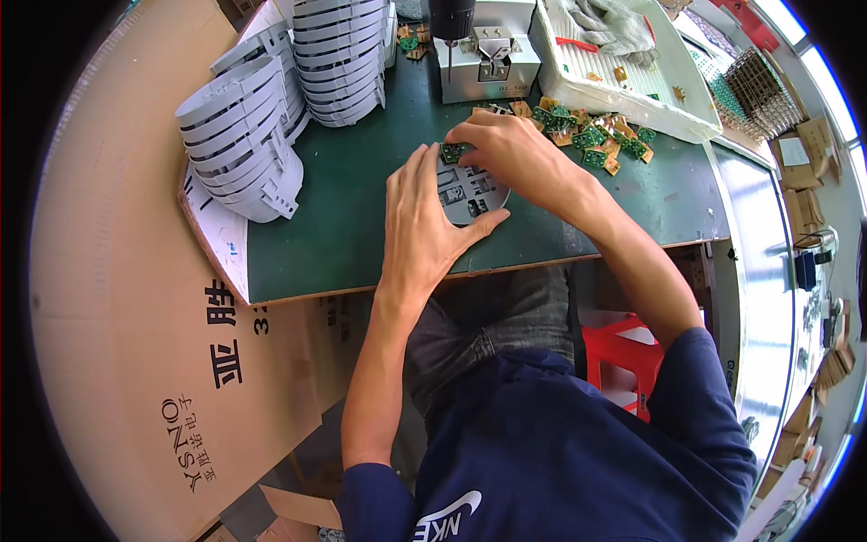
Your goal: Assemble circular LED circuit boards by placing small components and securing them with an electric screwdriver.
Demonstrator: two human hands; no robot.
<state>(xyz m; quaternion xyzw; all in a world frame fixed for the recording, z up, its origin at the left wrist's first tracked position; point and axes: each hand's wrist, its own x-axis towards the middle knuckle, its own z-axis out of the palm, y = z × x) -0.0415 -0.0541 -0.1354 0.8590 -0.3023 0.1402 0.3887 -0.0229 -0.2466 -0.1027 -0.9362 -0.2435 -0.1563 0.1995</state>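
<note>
On the green tabletop lies a round grey plastic housing (465,192) with moulded slots and compartments. My left hand (417,221) curves around its left side, fingers along the far left rim and thumb at the near edge. At the housing's far edge, my right hand (510,154) pinches a small green circuit board (454,153); the fingers partly cover it, and I cannot tell whether it is seated. Just beyond the right hand, several loose green and copper-coloured circuit boards (591,137) lie in a heap.
Stacked grey plastic housings (239,135) stand at the left of the green table (334,221). At the back is a metal fixture (492,68) under a black powered driver (452,23). A white tray (695,122) with a glove and loose boards sits at the right.
</note>
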